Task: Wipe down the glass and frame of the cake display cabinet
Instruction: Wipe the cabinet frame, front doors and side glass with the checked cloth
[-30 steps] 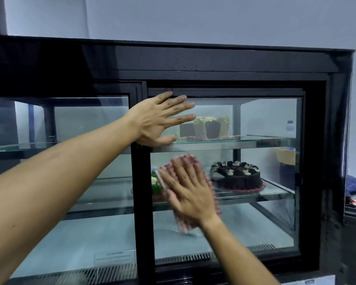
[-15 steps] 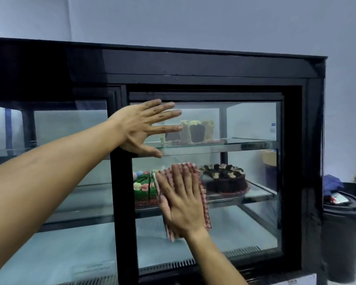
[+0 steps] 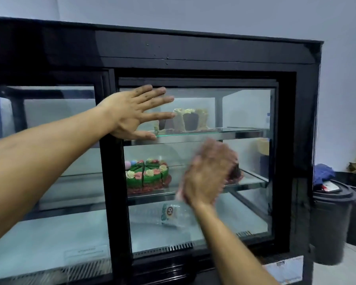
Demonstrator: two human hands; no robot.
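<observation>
Glass under flat left hand as before, blurred right hand moved rightward, grip unclear

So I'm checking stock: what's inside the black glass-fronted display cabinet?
Inside the black display cabinet: cream-edged cake slices on top, a green flowered cake mid-shelf, a plastic bottle below. The blurred right hand mostly hides a dark cake.

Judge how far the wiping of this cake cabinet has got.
Done: nothing can be confirmed clean. In hand: the right hand, motion-blurred, presses a cloth on the right glass door while the left hand lies flat against it. Left: the hazy left pane and the black frame, untouched.
</observation>
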